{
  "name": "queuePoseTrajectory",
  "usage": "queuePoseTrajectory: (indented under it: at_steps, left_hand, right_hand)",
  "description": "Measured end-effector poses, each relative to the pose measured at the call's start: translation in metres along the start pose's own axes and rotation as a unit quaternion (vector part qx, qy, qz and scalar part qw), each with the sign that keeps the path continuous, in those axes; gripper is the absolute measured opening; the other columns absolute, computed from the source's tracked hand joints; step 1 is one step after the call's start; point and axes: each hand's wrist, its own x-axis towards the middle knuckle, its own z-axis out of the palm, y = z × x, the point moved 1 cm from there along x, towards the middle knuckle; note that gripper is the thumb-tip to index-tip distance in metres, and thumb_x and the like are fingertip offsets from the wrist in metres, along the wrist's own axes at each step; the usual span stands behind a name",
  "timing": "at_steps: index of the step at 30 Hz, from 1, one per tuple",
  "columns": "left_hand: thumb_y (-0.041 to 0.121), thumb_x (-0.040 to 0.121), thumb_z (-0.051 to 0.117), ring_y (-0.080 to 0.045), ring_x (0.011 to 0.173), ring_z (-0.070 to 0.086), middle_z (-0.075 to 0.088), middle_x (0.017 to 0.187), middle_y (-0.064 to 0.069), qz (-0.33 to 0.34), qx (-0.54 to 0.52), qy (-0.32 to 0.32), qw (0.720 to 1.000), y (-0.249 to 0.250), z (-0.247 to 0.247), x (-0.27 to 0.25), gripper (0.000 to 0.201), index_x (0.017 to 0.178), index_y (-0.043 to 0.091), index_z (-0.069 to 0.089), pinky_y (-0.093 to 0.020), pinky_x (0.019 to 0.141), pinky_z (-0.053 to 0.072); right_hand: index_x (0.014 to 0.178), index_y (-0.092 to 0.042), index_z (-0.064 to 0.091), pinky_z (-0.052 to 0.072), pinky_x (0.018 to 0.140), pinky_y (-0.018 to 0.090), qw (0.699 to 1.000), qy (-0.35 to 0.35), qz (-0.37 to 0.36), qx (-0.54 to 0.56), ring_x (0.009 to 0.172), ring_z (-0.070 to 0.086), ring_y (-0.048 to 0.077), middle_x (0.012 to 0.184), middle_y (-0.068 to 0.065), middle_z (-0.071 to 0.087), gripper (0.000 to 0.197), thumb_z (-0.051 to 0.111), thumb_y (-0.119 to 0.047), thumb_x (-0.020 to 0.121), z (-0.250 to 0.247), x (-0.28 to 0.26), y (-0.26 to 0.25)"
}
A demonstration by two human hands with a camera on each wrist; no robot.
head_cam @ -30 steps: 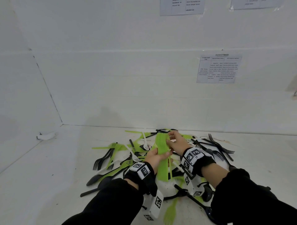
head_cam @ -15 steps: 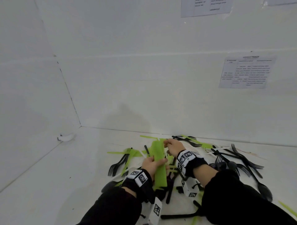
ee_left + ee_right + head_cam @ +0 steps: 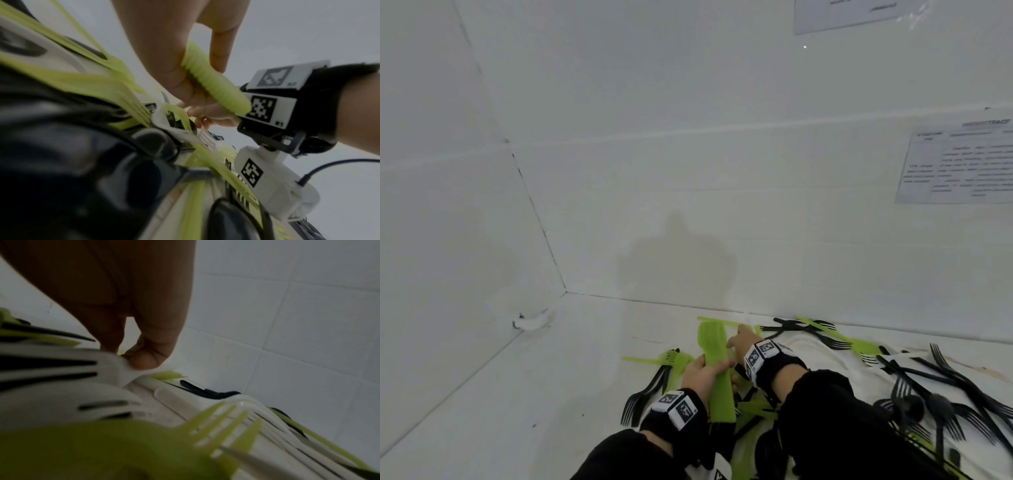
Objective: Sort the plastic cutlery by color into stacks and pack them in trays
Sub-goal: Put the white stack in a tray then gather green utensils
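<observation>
My left hand (image 3: 703, 373) grips a stack of green plastic cutlery (image 3: 717, 371) around its middle, the stack pointing away from me; in the left wrist view the same green stack (image 3: 213, 84) sits in the curled fingers of the left hand (image 3: 185, 65). My right hand (image 3: 741, 339) reaches just right of the stack's far end, down to the mixed pile. In the right wrist view the right hand (image 3: 131, 353) has thumb and forefinger pinched together on a sliver of green cutlery (image 3: 121, 352), beside a white fork (image 3: 61, 363).
Black forks (image 3: 945, 387) and green forks (image 3: 673, 358) lie tangled around both hands, over a white tray (image 3: 825, 353), whose ribbed wall (image 3: 185, 402) shows close up. White tiled walls meet in a corner at the left. A small white object (image 3: 530, 322) lies at the left wall's foot.
My right hand left the top of the green stack and dropped to the pile beside it. The left hand keeps its grip. The head view swung left and up.
</observation>
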Motion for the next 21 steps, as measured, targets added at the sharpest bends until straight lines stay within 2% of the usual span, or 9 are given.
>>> queuePoseTrajectory:
  at_steps: [3, 8, 10, 12, 13, 14, 16, 19, 21]
  left_hand:
    - [-0.007, 0.086, 0.056, -0.018, 0.036, 0.056, 0.059, 0.047, -0.01, 0.0, 0.01, -0.001, 1.0, -0.001, 0.005, 0.004, 0.007, 0.081, -0.002, 0.056, -0.023, 0.038, 0.047]
    - [-0.008, 0.085, 0.057, -0.015, 0.035, 0.057, 0.061, 0.045, -0.007, 0.012, 0.023, 0.001, 1.0, -0.003, 0.012, 0.002, 0.008, 0.082, -0.001, 0.059, -0.023, 0.038, 0.049]
    - [-0.007, 0.085, 0.058, -0.016, 0.037, 0.058, 0.062, 0.048, -0.008, 0.012, 0.013, 0.002, 1.0, -0.004, 0.011, 0.002, 0.006, 0.083, -0.001, 0.059, -0.024, 0.04, 0.05]
    - [-0.006, 0.085, 0.058, -0.017, 0.04, 0.059, 0.063, 0.051, -0.008, 0.011, 0.01, 0.002, 1.0, -0.005, 0.008, 0.004, 0.004, 0.084, -0.002, 0.058, -0.024, 0.041, 0.05]
    - [-0.005, 0.086, 0.058, -0.017, 0.04, 0.059, 0.063, 0.052, -0.008, 0.011, 0.008, 0.004, 1.0, -0.005, 0.007, 0.004, 0.004, 0.084, -0.002, 0.058, -0.024, 0.041, 0.05]
    - [-0.005, 0.086, 0.058, -0.018, 0.041, 0.059, 0.063, 0.054, -0.009, 0.012, 0.007, 0.004, 1.0, -0.005, 0.005, 0.003, 0.004, 0.083, -0.003, 0.057, -0.024, 0.041, 0.049]
    - [-0.006, 0.086, 0.057, -0.018, 0.041, 0.059, 0.06, 0.055, -0.01, 0.014, 0.005, 0.002, 1.0, -0.004, 0.003, 0.002, 0.005, 0.082, -0.003, 0.056, -0.025, 0.041, 0.048]
    - [-0.006, 0.087, 0.055, -0.017, 0.038, 0.058, 0.061, 0.048, -0.005, 0.02, 0.007, 0.003, 1.0, -0.003, 0.003, -0.003, 0.01, 0.078, -0.002, 0.054, -0.023, 0.04, 0.049]
    - [-0.005, 0.087, 0.056, -0.016, 0.04, 0.058, 0.062, 0.053, -0.007, 0.024, 0.016, 0.011, 1.0, -0.003, 0.004, -0.004, 0.011, 0.077, -0.001, 0.056, -0.024, 0.043, 0.049]
  right_hand:
    - [0.129, -0.008, 0.053, 0.041, 0.102, 0.035, 0.999, 0.005, 0.027, -0.02, 0.126, 0.046, 0.029, 0.138, 0.017, 0.039, 0.035, 0.043, -0.013, 0.096, 0.0, 0.001, 0.0]
    - [0.121, 0.001, 0.056, 0.046, 0.094, 0.035, 0.999, 0.021, 0.038, -0.02, 0.121, 0.052, 0.03, 0.128, 0.018, 0.053, 0.031, 0.044, -0.012, 0.095, 0.003, 0.001, -0.001]
    - [0.115, 0.0, 0.058, 0.049, 0.087, 0.033, 0.999, 0.037, 0.028, 0.011, 0.118, 0.055, 0.031, 0.125, 0.019, 0.056, 0.026, 0.046, -0.009, 0.094, 0.003, 0.0, -0.004]
    - [0.112, -0.007, 0.053, 0.048, 0.075, 0.028, 0.994, 0.075, 0.037, 0.068, 0.117, 0.054, 0.029, 0.127, 0.018, 0.052, 0.021, 0.052, -0.006, 0.091, 0.002, -0.005, -0.001]
    - [0.116, -0.007, 0.049, 0.046, 0.076, 0.027, 0.988, 0.095, 0.049, 0.109, 0.117, 0.053, 0.028, 0.127, 0.017, 0.049, 0.028, 0.056, -0.006, 0.088, 0.001, -0.008, 0.003]
    - [0.116, -0.009, 0.047, 0.044, 0.077, 0.025, 0.979, 0.118, 0.057, 0.154, 0.116, 0.052, 0.027, 0.126, 0.015, 0.048, 0.034, 0.059, -0.005, 0.084, 0.001, -0.01, 0.007]
    - [0.103, -0.015, 0.042, 0.042, 0.075, 0.025, 0.952, 0.171, 0.078, 0.24, 0.108, 0.053, 0.026, 0.111, 0.011, 0.053, 0.035, 0.062, -0.002, 0.078, -0.002, -0.015, 0.015]
    - [0.096, -0.016, 0.037, 0.048, 0.073, 0.032, 0.883, 0.253, 0.081, 0.388, 0.08, 0.053, 0.022, 0.088, 0.007, 0.053, 0.039, 0.063, 0.003, 0.074, -0.009, -0.028, 0.022]
    - [0.097, -0.016, 0.036, 0.051, 0.072, 0.036, 0.859, 0.285, 0.053, 0.421, 0.072, 0.054, 0.022, 0.082, 0.005, 0.057, 0.04, 0.064, 0.002, 0.074, -0.016, -0.038, 0.025]
